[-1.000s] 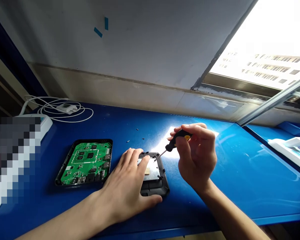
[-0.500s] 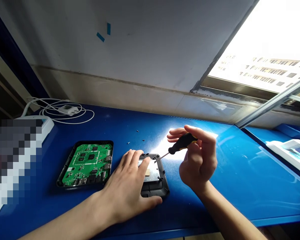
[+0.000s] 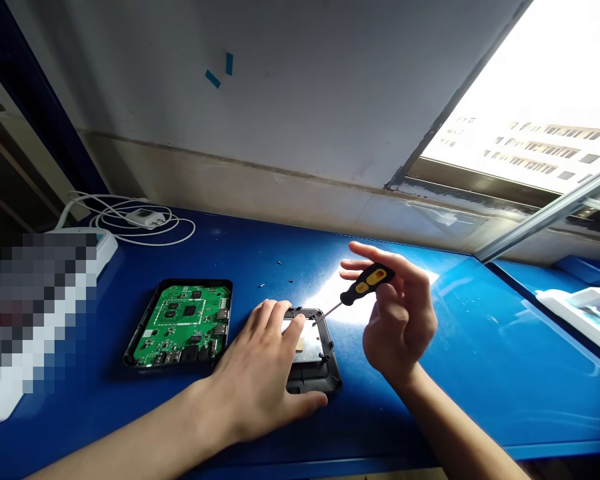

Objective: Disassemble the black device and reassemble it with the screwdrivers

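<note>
at lower centre, our left hand [image 3: 257, 373] rests wide on the cover [image 3: 314, 373]; right of centre, our right hand [image 3: 403, 320] grips the screwdriver [image 3: 364, 287].

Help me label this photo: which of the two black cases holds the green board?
The left-side case in the picture, with the green board inside it. The other case, partly covered by the left hand, shows a silver plate instead.

White adapter [image 3: 147, 218] amid loops of white cable [image 3: 163, 245]; two blue strips [image 3: 229, 64] on grey wall [image 3: 305, 107]; bright window [image 3: 545, 60].
</note>
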A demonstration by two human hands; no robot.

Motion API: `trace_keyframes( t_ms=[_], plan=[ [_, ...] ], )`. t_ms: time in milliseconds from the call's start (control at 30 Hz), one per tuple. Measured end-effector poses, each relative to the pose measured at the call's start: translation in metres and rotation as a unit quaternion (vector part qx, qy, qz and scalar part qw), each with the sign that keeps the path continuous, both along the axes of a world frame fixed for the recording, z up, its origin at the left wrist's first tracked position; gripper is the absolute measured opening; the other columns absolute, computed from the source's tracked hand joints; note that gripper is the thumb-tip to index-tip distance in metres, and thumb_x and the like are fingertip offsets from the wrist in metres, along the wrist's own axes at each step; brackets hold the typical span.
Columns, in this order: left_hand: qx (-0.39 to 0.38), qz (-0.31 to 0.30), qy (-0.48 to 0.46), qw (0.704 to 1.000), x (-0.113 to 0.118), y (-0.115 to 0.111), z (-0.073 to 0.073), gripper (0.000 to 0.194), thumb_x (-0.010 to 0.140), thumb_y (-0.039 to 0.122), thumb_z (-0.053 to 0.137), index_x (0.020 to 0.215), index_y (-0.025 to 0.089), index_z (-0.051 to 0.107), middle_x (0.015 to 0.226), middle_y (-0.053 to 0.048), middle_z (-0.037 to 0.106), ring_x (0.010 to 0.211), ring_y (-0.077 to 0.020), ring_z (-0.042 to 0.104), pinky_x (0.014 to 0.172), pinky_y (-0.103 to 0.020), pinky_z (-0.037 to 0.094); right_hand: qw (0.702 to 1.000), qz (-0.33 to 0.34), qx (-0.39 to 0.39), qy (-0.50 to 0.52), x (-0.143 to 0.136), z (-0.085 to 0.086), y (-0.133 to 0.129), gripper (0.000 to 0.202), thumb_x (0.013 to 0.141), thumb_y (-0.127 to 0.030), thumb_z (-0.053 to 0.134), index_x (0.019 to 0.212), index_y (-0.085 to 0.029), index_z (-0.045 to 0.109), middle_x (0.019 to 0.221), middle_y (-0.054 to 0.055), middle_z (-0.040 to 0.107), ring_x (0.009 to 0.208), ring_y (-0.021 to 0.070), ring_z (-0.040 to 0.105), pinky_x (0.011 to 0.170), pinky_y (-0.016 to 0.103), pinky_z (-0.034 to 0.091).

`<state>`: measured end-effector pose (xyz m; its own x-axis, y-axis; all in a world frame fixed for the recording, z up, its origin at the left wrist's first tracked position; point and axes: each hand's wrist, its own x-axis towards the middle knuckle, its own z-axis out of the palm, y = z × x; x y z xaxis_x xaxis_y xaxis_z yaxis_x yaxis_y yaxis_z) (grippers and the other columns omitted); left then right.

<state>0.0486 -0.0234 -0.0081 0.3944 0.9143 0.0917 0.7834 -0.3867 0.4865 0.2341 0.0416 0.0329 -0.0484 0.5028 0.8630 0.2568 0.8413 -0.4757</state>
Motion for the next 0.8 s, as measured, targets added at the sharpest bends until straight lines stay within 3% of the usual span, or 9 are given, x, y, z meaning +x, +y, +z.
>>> trace_keyframes(
  t_ms=[133,333,500,567,700,800],
  plan=[
    [-0.032,-0.011,0.022,0.999,0.000,0.000,0.010,0.093,0.079,0.065,0.082,0.153,0.018,0.050,0.163,-0.024,0.043,0.153,-0.0513,0.035,0.119,-0.070,0.041,0.998,-0.052,0.022,-0.006,0.001,0.002,0.002,0.028,0.100,-0.019,0.067,0.125,-0.032,0.072,0.114,0.004,0.064,0.083,0.0177,0.073,0.074,0.041,0.067],
    [-0.016,-0.016,0.019,1.000,0.000,0.000,0.008,0.094,0.079,0.069,0.080,0.152,0.018,0.050,0.161,-0.024,0.045,0.152,-0.0527,0.036,0.116,-0.073,0.043,0.999,-0.011,-0.035,0.025,-0.001,0.002,0.003,0.032,0.110,-0.024,0.043,0.133,-0.029,0.065,0.120,0.007,0.074,0.093,0.0212,0.077,0.074,0.042,0.067],
    [-0.007,-0.011,0.007,1.000,-0.001,-0.001,0.002,0.095,0.077,0.068,0.082,0.153,0.020,0.050,0.162,-0.024,0.044,0.152,-0.0521,0.037,0.116,-0.072,0.044,0.999,-0.048,0.001,-0.007,0.002,0.002,0.004,0.023,0.102,-0.025,0.064,0.123,-0.030,0.068,0.109,0.003,0.065,0.082,0.0179,0.074,0.075,0.042,0.067],
    [-0.008,-0.012,0.004,1.000,-0.001,0.000,0.003,0.094,0.077,0.068,0.082,0.152,0.020,0.051,0.162,-0.023,0.045,0.152,-0.0517,0.037,0.115,-0.072,0.045,0.998,-0.058,-0.004,-0.006,0.003,0.001,0.005,0.026,0.103,-0.022,0.061,0.126,-0.031,0.068,0.106,0.003,0.068,0.083,0.0179,0.074,0.075,0.042,0.067],
    [-0.021,-0.016,0.008,1.000,-0.001,0.001,0.010,0.089,0.078,0.065,0.082,0.150,0.021,0.052,0.160,-0.022,0.047,0.151,-0.0512,0.038,0.115,-0.072,0.045,0.999,-0.012,-0.031,0.021,0.005,0.000,0.006,0.030,0.108,-0.027,0.045,0.131,-0.029,0.065,0.117,0.007,0.075,0.092,0.0222,0.077,0.075,0.045,0.068],
    [-0.040,-0.015,0.013,0.999,-0.001,0.002,0.016,0.089,0.078,0.062,0.084,0.150,0.021,0.052,0.160,-0.022,0.046,0.152,-0.0513,0.037,0.117,-0.071,0.043,0.999,-0.038,-0.011,0.008,0.007,-0.001,0.008,0.024,0.103,-0.029,0.059,0.125,-0.030,0.068,0.119,0.006,0.069,0.087,0.0199,0.075,0.069,0.040,0.067]
  ],
)
